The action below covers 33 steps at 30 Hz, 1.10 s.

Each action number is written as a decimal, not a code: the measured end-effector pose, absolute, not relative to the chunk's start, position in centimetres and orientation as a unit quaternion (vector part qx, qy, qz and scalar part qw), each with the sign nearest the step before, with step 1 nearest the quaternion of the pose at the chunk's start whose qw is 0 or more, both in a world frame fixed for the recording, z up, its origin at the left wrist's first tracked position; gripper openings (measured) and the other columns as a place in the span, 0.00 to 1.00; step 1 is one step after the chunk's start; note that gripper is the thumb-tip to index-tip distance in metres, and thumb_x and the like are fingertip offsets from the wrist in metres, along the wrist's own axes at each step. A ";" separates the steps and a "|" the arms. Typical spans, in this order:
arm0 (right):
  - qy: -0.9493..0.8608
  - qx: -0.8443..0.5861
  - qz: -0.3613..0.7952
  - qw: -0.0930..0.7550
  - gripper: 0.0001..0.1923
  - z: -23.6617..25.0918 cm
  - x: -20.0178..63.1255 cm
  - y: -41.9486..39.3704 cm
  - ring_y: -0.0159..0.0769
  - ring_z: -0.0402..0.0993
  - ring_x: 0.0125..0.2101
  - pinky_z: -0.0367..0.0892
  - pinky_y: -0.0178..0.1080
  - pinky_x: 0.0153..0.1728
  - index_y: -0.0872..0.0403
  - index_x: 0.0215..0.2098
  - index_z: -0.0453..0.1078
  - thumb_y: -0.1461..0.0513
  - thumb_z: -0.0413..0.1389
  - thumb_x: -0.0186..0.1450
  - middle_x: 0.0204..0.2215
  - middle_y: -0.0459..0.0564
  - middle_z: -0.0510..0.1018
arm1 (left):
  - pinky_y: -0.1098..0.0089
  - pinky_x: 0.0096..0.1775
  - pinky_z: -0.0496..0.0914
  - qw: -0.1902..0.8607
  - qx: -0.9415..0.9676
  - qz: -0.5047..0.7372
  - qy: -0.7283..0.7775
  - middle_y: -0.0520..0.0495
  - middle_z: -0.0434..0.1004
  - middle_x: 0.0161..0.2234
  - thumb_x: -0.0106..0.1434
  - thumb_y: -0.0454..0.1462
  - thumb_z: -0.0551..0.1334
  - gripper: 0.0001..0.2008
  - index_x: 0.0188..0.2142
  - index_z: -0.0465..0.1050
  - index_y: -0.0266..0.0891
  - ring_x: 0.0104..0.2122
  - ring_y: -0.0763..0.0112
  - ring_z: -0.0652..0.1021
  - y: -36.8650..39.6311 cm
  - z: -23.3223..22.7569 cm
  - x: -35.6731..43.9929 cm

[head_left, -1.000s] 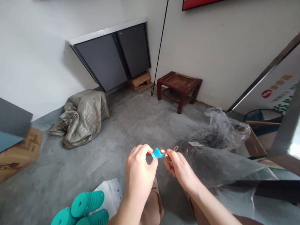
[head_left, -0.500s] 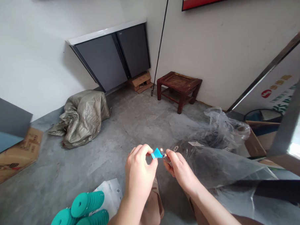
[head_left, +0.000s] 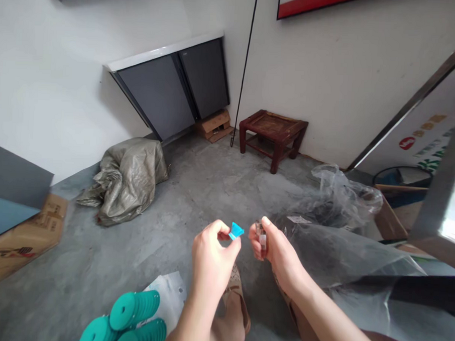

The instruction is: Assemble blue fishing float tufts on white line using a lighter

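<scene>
My left hand [head_left: 212, 250]: thumb and forefinger pinched on a small blue strip [head_left: 236, 230], held up at about 12 o'clock from my lap.
My right hand [head_left: 275, 250]: curled shut around a lighter [head_left: 261, 236], its top pointing up; I see no flame on it.
Gap: the blue strip's free end sits just beside the lighter at its 9 o'clock, apart, not touching.
Below: my sandalled foot [head_left: 236, 306] on the concrete floor [head_left: 196, 189]; teal discs [head_left: 130, 317] at 7 o'clock.
At 3 o'clock: a clear plastic bag [head_left: 333, 240] lying close to my right wrist.
Far off: grey sack [head_left: 127, 178] at 10 o'clock, wooden stool [head_left: 272, 135] at 1 o'clock.
Risk, my guess: my fingertips hold the strip so near its end that a flame could scorch them, and the thin bag stands close enough to catch heat or a hot drip.
</scene>
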State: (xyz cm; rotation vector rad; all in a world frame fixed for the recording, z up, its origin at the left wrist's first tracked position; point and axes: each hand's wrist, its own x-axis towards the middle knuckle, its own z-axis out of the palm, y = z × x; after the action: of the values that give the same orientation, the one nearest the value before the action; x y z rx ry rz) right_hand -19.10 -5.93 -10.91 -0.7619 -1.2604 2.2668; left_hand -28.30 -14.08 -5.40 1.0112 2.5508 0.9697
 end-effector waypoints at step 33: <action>-0.544 -0.315 0.761 0.161 0.24 -10.3 -19.2 -6.5 0.26 0.43 0.15 0.41 0.35 0.17 0.53 0.14 0.48 0.50 0.39 0.63 0.11 0.39 0.50 | 0.68 0.33 0.62 -0.097 0.419 0.272 0.861 0.52 0.69 0.23 0.50 0.27 0.61 0.10 0.22 0.61 0.40 0.28 0.66 0.71 -13.9 -5.7 -27.4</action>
State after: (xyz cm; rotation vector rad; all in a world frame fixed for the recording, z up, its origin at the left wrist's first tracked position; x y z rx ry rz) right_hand -19.16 -6.47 -10.26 -0.9009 -1.5533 2.1731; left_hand -27.37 -13.90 -5.74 1.4028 2.8854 0.9125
